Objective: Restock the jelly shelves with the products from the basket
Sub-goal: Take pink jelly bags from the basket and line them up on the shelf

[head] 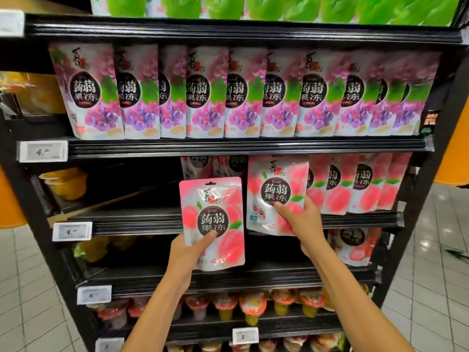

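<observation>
My left hand [189, 250] grips a pink peach jelly pouch [215, 212] by its lower left corner, upright in front of the peach shelf [132, 221]. My right hand [300, 221] holds a second peach pouch [276, 184] by its lower edge, thumb on the front, at the shelf's front lip beside a row of the same pouches [355, 184]. The left half of that shelf is dark and bare of pouches. The basket is out of view.
Purple grape pouches [228, 92] fill the shelf above, green pouches [279, 8] the top one. Strawberry pouches [355, 245] stand lower right, jelly cups [253, 306] on the bottom shelves, yellow cups [66, 182] at far left. White tiled floor flanks the rack.
</observation>
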`<state>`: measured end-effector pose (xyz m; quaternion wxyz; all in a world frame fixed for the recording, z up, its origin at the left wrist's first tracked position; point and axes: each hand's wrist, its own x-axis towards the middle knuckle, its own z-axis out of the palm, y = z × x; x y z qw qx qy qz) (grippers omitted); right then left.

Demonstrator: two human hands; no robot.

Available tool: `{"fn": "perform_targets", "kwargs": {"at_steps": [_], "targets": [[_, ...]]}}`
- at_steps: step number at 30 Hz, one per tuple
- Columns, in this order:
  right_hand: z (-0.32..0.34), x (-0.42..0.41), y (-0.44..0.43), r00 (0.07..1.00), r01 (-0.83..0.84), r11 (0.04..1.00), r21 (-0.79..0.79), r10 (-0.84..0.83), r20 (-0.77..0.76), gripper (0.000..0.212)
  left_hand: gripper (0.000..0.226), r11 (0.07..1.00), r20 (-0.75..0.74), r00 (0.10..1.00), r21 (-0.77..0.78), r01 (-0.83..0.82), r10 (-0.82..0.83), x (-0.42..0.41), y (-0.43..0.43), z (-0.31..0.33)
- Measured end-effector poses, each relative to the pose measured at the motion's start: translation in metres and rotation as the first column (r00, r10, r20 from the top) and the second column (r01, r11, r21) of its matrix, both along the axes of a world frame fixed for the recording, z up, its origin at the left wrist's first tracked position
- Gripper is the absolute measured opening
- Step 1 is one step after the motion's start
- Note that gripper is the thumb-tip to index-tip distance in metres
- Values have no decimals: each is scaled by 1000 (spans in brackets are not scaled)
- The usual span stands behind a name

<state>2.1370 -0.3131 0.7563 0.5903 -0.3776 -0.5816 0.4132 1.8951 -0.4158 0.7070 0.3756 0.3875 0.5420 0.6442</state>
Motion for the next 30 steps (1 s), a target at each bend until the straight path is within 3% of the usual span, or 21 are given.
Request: {"fn": "perform_targets", "kwargs": {"at_steps": [2,6,14,21,30], "targets": [[6,-7,9,999,26,1000,16,-26,28,47,45,1000,-5,1000,6,0,0,-2,2,0],[13,-18,25,990,120,993,4,-120,72,86,49,1000,-16,1000,20,4,-4,-5,4,0],[5,-29,29,974,98,990,101,-117,196,98,49,999,6,1000,29,-14,13,-10,5,3],[-7,-16,20,890,208,950,233,-283,358,80,49,1000,15,1000,24,-15,15,-9,9,-1],[-16,-18,16,652,446,793,414,-605,456,72,47,1000,17,1000,11,5,-5,-5,15,-8]]}}
